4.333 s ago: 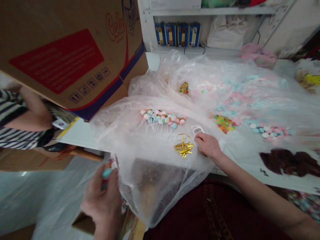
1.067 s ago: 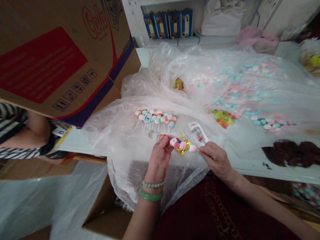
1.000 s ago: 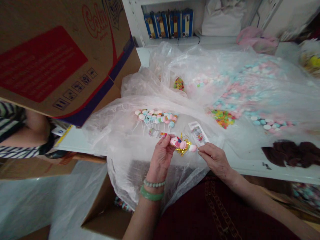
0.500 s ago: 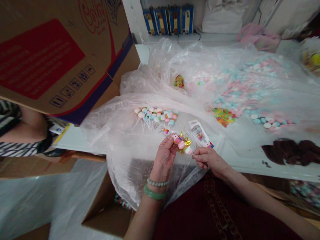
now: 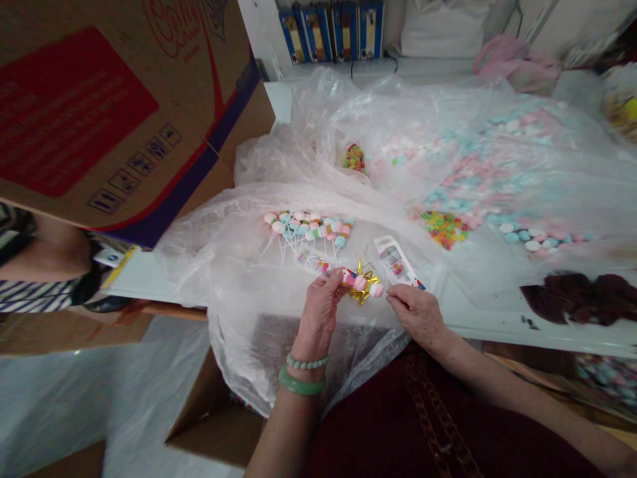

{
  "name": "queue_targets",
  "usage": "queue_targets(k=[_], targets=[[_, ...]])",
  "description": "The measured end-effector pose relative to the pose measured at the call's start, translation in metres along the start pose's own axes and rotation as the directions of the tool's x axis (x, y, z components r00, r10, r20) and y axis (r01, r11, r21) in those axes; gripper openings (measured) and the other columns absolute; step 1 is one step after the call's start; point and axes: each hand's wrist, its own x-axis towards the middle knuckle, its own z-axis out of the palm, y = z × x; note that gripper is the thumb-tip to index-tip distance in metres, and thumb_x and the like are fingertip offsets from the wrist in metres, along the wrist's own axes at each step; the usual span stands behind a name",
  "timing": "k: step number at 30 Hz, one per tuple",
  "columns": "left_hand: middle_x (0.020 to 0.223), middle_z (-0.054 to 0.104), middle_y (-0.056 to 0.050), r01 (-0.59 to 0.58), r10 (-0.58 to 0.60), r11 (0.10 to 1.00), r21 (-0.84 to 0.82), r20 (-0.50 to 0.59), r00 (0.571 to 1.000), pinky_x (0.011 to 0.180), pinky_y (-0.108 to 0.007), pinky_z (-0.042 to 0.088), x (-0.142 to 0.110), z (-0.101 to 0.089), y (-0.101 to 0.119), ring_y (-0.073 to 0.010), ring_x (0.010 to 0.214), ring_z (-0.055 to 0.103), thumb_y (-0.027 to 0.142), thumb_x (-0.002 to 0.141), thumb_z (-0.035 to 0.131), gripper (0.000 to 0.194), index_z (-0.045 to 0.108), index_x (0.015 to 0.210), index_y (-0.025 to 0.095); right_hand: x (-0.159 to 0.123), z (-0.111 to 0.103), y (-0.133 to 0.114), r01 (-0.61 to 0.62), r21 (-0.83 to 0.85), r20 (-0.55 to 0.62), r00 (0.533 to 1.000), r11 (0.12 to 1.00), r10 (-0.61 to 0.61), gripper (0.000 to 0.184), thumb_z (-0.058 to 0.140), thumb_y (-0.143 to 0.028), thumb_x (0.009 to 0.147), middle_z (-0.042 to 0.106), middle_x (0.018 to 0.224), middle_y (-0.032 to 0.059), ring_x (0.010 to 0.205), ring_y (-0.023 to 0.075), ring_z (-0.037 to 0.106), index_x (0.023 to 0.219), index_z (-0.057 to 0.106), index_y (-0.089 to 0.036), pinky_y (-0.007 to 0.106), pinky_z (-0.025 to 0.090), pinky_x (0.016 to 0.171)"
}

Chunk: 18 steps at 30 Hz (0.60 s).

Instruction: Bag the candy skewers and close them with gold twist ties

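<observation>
Plastic sheeting (image 5: 233,259) under candy skewer (image 5: 361,284) between hands (image 5: 318,318) (image 5: 418,315)

"What's behind the worktop (image 5: 497,328) from where you sit?"

"A shelf (image 5: 328,66) runs along its far edge. You've got a row of blue boxes (image 5: 331,30) on it, with a white cloth bag (image 5: 442,30) just beside them."

"And at the far right corner?"

"A pink plastic bag (image 5: 515,56) lies there, and a dark brown heap (image 5: 572,299) sits nearer you at the right end."

"Anything on your left?"

"A big printed cardboard carton (image 5: 99,113) hangs over the worktop's left end, and past that end you'll see a co-worker's striped sleeve (image 5: 30,299)."
</observation>
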Motion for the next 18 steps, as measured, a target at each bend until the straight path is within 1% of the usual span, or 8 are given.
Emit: queue_targets(k=[2,5,7,8,11,14,16,18], targets=[[0.069,0.067,-0.004,0.004,-0.004,1.000,-0.009,0.022,1.000,0.068,-0.026,0.049,-0.001,0.002,-0.002,-0.0137,0.065,0.061,0.034,0.057,0.082,0.031,0.069,0.071,0.011,0.002,0.001,-0.001,-0.015,0.042,-0.028,0.999,0.999,0.016,0.018,0.048,-0.027,0.086,0.060,0.069,0.0010,0.066,0.0150,0.055,0.074,0.059,-0.020,0.025,0.036,0.065],[0.070,0.068,-0.003,0.015,-0.012,0.998,-0.069,0.048,0.999,0.066,-0.025,0.049,0.000,0.004,-0.007,-0.0131,0.065,0.061,0.032,0.058,0.082,0.028,0.068,0.070,0.011,0.005,0.001,-0.003,-0.074,0.177,-0.036,0.996,0.982,0.081,0.014,0.052,-0.026,0.082,0.055,0.066,-0.0011,0.063,0.0134,0.050,0.069,0.055,-0.020,0.025,0.034,0.062],[0.071,0.068,-0.003,0.013,-0.004,0.993,-0.117,0.077,0.997,0.066,-0.024,0.049,0.000,0.005,-0.009,-0.0126,0.065,0.061,0.031,0.060,0.081,0.026,0.067,0.072,0.012,0.007,0.001,-0.003,-0.144,0.295,0.000,0.989,0.945,0.151,0.014,0.055,-0.025,0.077,0.052,0.064,-0.0019,0.064,0.0131,0.049,0.065,0.053,-0.019,0.025,0.034,0.061],[0.072,0.068,-0.002,0.008,0.005,0.991,-0.137,0.090,0.996,0.066,-0.024,0.049,0.001,0.005,-0.010,-0.0125,0.066,0.061,0.030,0.061,0.081,0.025,0.068,0.073,0.012,0.008,0.001,-0.003,-0.195,0.355,0.043,0.980,0.914,0.193,0.014,0.056,-0.026,0.075,0.051,0.062,-0.0023,0.062,0.0128,0.047,0.063,0.053,-0.019,0.025,0.033,0.060],[0.075,0.068,-0.002,-0.012,0.032,0.987,-0.157,0.122,0.992,0.067,-0.023,0.049,0.001,0.007,-0.011,-0.0118,0.068,0.061,0.030,0.062,0.081,0.026,0.069,0.077,0.013,0.009,0.002,-0.004,-0.368,0.511,0.222,0.929,0.777,0.295,0.013,0.057,-0.028,0.070,0.048,0.054,-0.0038,0.055,0.0112,0.045,0.061,0.055,-0.019,0.024,0.033,0.054],[0.074,0.068,-0.002,-0.002,0.024,0.990,-0.138,0.156,0.988,0.066,-0.023,0.049,0.001,0.006,-0.011,-0.0117,0.067,0.061,0.031,0.062,0.081,0.027,0.069,0.077,0.012,0.011,0.002,-0.006,-0.502,0.613,0.360,0.865,0.609,0.350,0.014,0.059,-0.031,0.069,0.052,0.052,-0.0040,0.049,0.0100,0.046,0.064,0.058,-0.017,0.023,0.037,0.051],[0.073,0.069,-0.003,0.016,0.002,0.992,-0.126,0.145,0.989,0.066,-0.023,0.049,0.003,0.004,-0.011,-0.0120,0.066,0.061,0.032,0.062,0.081,0.027,0.069,0.074,0.012,0.012,0.000,-0.008,-0.589,0.645,0.471,0.808,0.488,0.353,0.016,0.062,-0.033,0.068,0.056,0.053,-0.0033,0.045,0.0093,0.047,0.069,0.059,-0.017,0.022,0.037,0.047],[0.074,0.069,-0.004,0.035,-0.023,0.994,-0.108,0.106,0.994,0.067,-0.024,0.049,0.005,0.000,-0.010,-0.0129,0.067,0.062,0.032,0.061,0.082,0.027,0.069,0.073,0.011,0.013,-0.004,-0.009,-0.677,0.636,0.597,0.736,0.370,0.319,0.019,0.065,-0.033,0.066,0.056,0.051,-0.0033,0.040,0.0076,0.044,0.070,0.059,-0.016,0.020,0.031,0.040]])
